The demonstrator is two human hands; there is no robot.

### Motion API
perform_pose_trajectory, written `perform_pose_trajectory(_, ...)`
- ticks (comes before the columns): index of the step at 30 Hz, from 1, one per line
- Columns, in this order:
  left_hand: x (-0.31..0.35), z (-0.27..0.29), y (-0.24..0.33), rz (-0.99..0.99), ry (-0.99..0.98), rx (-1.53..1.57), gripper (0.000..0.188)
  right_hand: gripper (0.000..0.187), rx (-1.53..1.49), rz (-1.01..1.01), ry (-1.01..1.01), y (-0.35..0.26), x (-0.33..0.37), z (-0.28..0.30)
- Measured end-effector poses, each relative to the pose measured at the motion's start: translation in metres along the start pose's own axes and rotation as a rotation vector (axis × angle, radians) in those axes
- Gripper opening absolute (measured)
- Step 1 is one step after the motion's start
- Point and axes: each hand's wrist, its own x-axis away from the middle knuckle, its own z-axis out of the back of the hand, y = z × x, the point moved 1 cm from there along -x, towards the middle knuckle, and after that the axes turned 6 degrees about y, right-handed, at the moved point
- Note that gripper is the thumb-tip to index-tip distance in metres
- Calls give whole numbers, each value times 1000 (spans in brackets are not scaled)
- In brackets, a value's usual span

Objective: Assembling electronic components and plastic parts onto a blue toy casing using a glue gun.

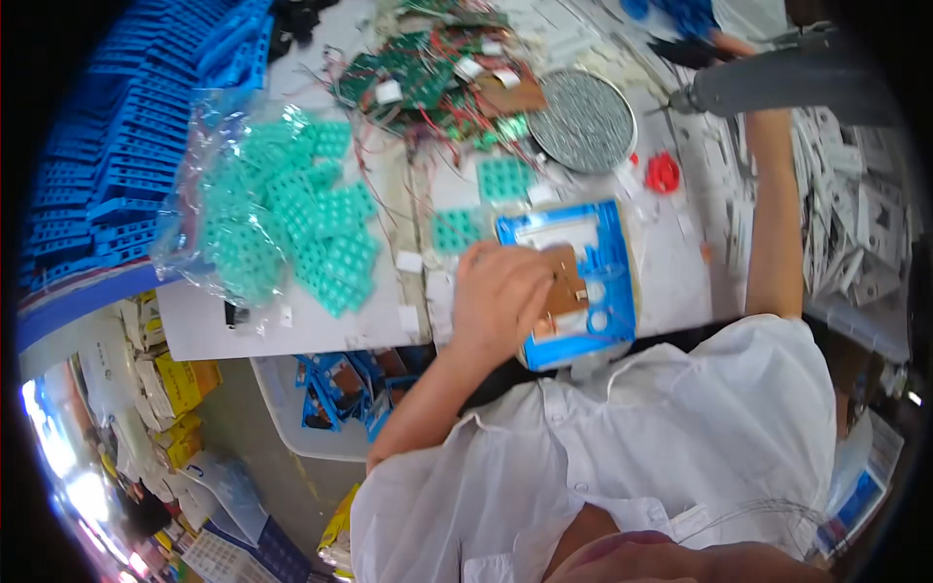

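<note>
My left hand [501, 296] lies over the left side of a blue plastic housing [614, 262], fingers bent and close together on a brown circuit board [564, 287] set in it. What lies under the fingertips is hidden. My right arm stretches to the far right, passing behind a dark grey powered screwdriver [768, 83]. Only part of my right hand [734, 46] shows beyond the tool, next to dark and blue pieces; its fingers are mostly hidden. Two green keypad sheets [505, 179] lie just beyond the housing.
A clear bag of green keypad sheets [262, 209] is at left, beside stacked blue housings [136, 136]. Wired green boards [418, 73] and a round dish of screws [583, 121] stand at the back. White plastic parts [875, 214] fill the right; a bin [301, 447] sits below the table.
</note>
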Motion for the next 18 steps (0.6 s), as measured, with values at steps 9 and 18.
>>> perform_pose_trajectory(9,3,-2,-1,-28,59,13,11,24,-417,-361,-225,-138,235,48)
perform_pose_trajectory(18,2,4,-1,156,44,156,10,27,-650,-176,-463,-136,213,-57)
